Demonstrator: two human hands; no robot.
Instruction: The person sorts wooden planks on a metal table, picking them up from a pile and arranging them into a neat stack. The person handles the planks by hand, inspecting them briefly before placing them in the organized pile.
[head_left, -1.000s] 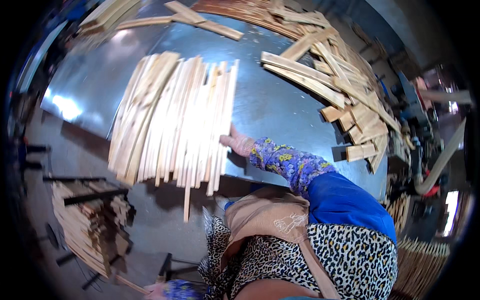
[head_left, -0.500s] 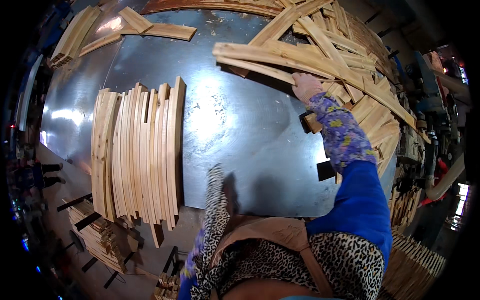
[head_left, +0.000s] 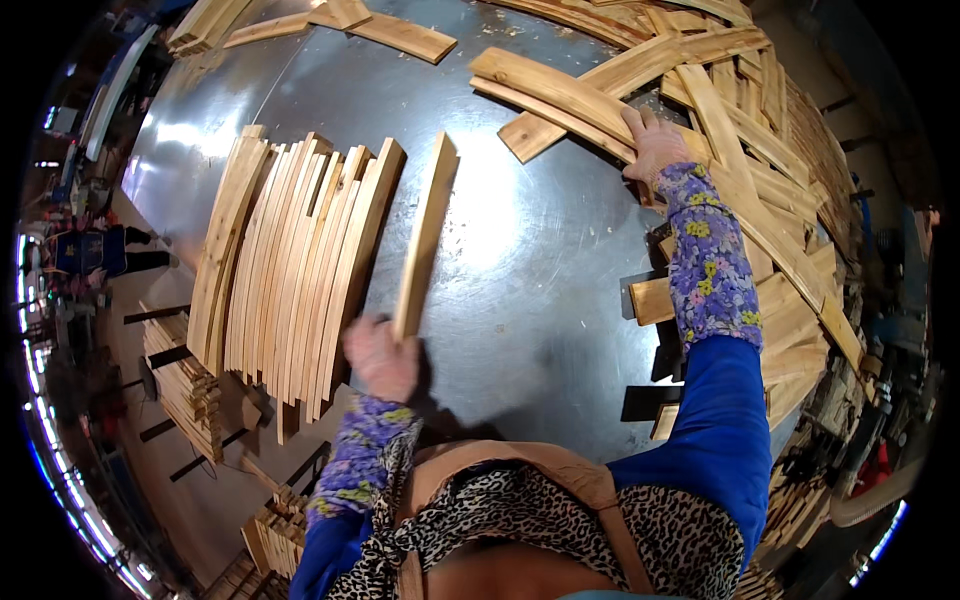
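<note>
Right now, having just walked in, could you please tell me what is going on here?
A person is handling wood at a metal table. The left hand holds a loose wooden strip by its near end, just right of a row of strips lying side by side. The right hand is on a board at the edge of a jumbled pile; whether it grips it is unclear.
</note>
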